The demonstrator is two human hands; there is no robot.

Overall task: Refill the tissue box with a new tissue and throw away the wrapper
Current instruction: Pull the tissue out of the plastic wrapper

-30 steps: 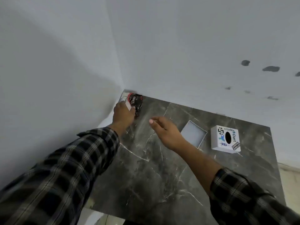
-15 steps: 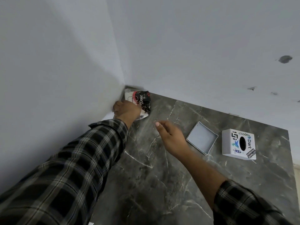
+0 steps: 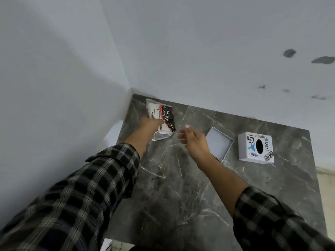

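A wrapped tissue pack (image 3: 163, 116), white with a black and red label, lies in the far left corner of the dark marble table (image 3: 181, 187). My left hand (image 3: 149, 125) grips its near end. My right hand (image 3: 194, 142) hovers just right of the pack, fingers apart and holding nothing. The white tissue box cover (image 3: 256, 148), with stickers and an oval slot on top, stands at the right. Its shallow grey base tray (image 3: 220, 143) lies open between my right hand and the cover.
White walls meet in a corner just behind the pack and bound the table on the left and at the back. The table's right edge (image 3: 314, 178) drops to a pale floor. Dark chips mark the back wall.
My left hand has pulled the tissue pack slightly out of the corner, showing more of its white side. My right hand has stayed beside it, fingers a little more spread.
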